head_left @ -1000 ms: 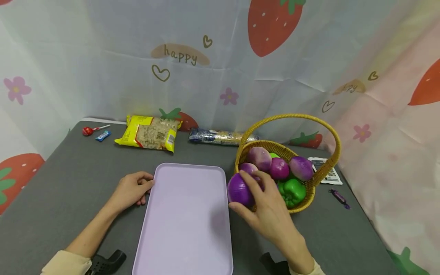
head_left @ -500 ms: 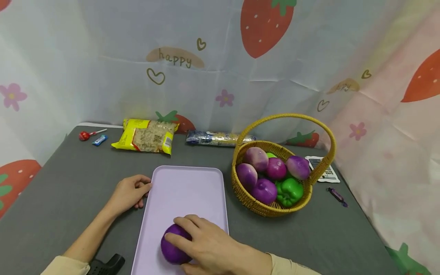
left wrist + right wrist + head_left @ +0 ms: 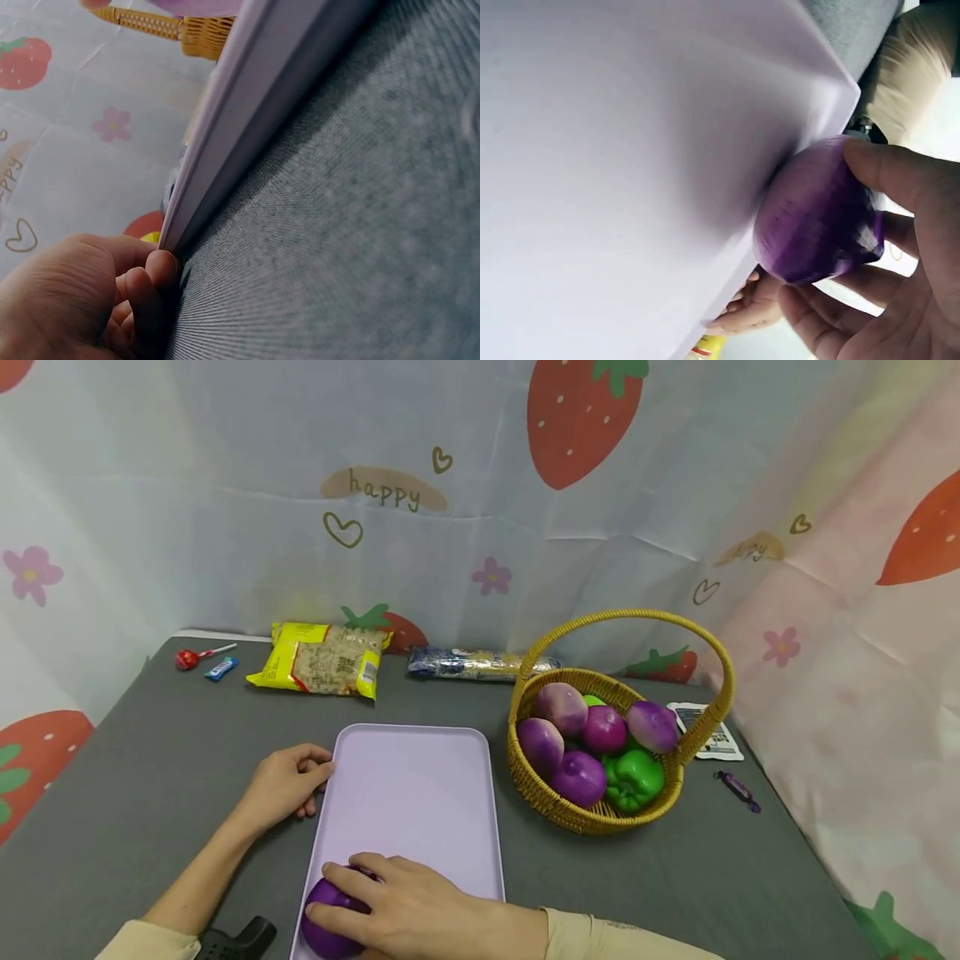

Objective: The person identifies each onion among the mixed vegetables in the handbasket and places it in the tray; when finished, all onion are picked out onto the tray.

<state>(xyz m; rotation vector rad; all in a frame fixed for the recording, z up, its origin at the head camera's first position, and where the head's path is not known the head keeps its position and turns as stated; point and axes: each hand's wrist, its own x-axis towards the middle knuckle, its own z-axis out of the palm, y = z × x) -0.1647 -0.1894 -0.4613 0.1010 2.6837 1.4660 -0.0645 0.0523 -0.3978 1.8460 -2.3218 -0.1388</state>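
My right hand (image 3: 420, 906) grips a purple onion (image 3: 330, 918) at the near left corner of the pale lilac tray (image 3: 412, 802). In the right wrist view, the thumb and fingers curl round the onion (image 3: 817, 217), low against the tray's edge. The left hand (image 3: 288, 781) pinches the tray's left rim; in the left wrist view its thumb and forefinger (image 3: 161, 266) meet at that rim. Right of the tray stands a yellow wicker basket (image 3: 555, 814) holding several purple vegetables, among them an onion (image 3: 580, 778), and a green bell pepper (image 3: 634, 781).
At the back lie a yellow packet (image 3: 322, 660), a long shiny packet (image 3: 480, 664), a red lollipop (image 3: 187, 659) and a blue wrapped sweet (image 3: 221, 669). Beyond the basket's right side are a white pouch (image 3: 720, 743) and a purple wrapped sweet (image 3: 738, 791). A printed curtain (image 3: 480, 527) hangs behind.
The right hand has carried the onion from the basket's left side over the tray and on to its near left corner. My left hand has stayed at the tray's left rim.
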